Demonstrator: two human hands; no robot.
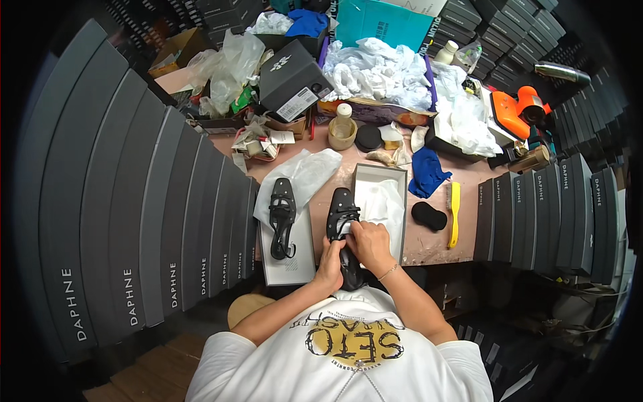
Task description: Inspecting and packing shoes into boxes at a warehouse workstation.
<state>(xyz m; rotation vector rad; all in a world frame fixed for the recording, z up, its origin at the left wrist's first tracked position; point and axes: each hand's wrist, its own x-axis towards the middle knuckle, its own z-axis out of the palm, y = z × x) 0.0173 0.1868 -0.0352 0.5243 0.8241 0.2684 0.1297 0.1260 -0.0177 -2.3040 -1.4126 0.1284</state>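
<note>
A black strappy sandal lies lengthwise in front of me, toe pointing away. My left hand grips its heel end near my body. My right hand presses on the middle of the same sandal, with a bit of white tissue under the fingers. The matching black sandal rests on a white box lid to the left, with white tissue paper beneath its toe. An open grey shoe box lined with white tissue sits just right of the held sandal.
Stacks of dark shoe boxes wall the left side, more boxes stand at the right. A yellow brush, black pad, blue cloth, jar, black box and piles of tissue crowd the table.
</note>
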